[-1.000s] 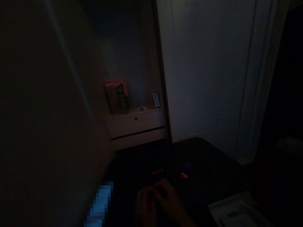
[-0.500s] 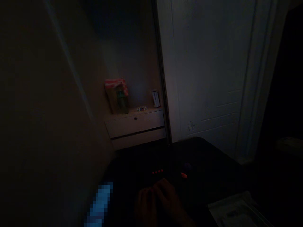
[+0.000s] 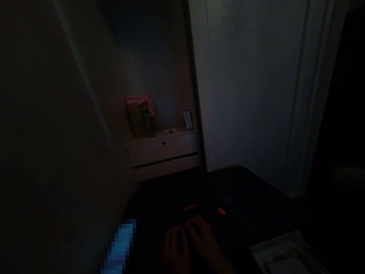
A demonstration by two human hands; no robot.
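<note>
Low in the dim view my left hand [image 3: 175,247] and my right hand [image 3: 203,239] meet, fingers bent and fingertips together above the dark tabletop. A small red piece [image 3: 181,229] shows faintly between the fingertips, pinched by both hands; its exact shape is too dark to make out. Just beyond them lies a short row of several small red balls [image 3: 189,207]. To the right of that row are an orange-red lump [image 3: 221,211] and, behind it, a dark purple lump [image 3: 226,200].
A pale, flat packet or tray [image 3: 285,255] lies at the table's right front. Bright blurred blue patch [image 3: 121,247] at left. Behind the black table [image 3: 242,179] stand a drawer unit [image 3: 165,150], holding a green bottle [image 3: 146,121] and a red-white bag [image 3: 138,99], and a white door [image 3: 248,83].
Both hands stay in nearly the same place with only slight finger movement. The balls and lumps have not moved.
</note>
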